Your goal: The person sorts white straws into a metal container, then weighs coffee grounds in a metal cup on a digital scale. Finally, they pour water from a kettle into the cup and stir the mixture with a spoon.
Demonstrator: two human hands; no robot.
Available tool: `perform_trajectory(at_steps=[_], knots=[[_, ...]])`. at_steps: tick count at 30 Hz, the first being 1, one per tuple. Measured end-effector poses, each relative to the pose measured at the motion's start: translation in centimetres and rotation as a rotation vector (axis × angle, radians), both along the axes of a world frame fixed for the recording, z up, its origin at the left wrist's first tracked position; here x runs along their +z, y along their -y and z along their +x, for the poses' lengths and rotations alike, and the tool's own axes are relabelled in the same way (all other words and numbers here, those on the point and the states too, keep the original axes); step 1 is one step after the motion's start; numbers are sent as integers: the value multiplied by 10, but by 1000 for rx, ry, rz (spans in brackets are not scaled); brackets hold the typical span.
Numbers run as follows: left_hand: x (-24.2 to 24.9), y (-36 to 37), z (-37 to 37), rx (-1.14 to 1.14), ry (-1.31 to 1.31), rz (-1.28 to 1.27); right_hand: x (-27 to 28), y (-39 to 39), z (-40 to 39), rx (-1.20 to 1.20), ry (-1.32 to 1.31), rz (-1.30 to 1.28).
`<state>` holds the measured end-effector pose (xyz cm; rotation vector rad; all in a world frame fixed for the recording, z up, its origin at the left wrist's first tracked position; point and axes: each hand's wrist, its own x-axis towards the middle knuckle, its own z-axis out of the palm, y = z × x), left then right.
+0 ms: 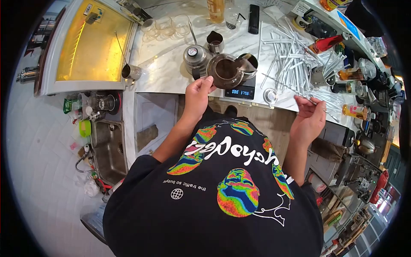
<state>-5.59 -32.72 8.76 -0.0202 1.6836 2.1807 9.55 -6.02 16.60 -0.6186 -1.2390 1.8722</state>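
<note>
My left hand [200, 93] grips a glass coffee server [224, 73] holding dark liquid. It is tilted to the right, with its spout over a dark cup [250, 61] that it partly covers. Below them, a digital scale [239, 92] shows lit blue digits. My right hand [311, 115] pinches a long thin metal bar spoon [282, 85], which slants up and left over the counter. A small round metal piece [270, 96] lies between the scale and my right hand. Behind the server stand a steel gooseneck kettle [196, 59] with a dial and a small dark pitcher [215, 42].
Many wrapped straws [295, 55] are spread over the marble counter [162, 55] at right, with bottles [353, 73] beyond. Several clear glasses [166, 26] stand at the back left. A yellow-lit cabinet [92, 47] and a sink [108, 152] lie to the left.
</note>
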Motion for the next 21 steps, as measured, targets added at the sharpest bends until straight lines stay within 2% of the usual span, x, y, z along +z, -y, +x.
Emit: perform_trajectory(at_steps=[3,8,13,14,20,21], knots=[[-3,-2,7,83,4,25,8,-23,0,-57,53,31],[-6,10,-2,161,-20,2,-20,-36,-13,-27,123,138],[-14,17,-4,204,-33,1,-43,-34,-35,71,163,290],[-2,9,-2,231,-23,0,-45,-33,-37,90,198,347],[-11,5,2,254,-17,24,-42,-33,-44,250,300,662],[-12,5,3,255,-15,13,-41,-31,-45,291,279,653]])
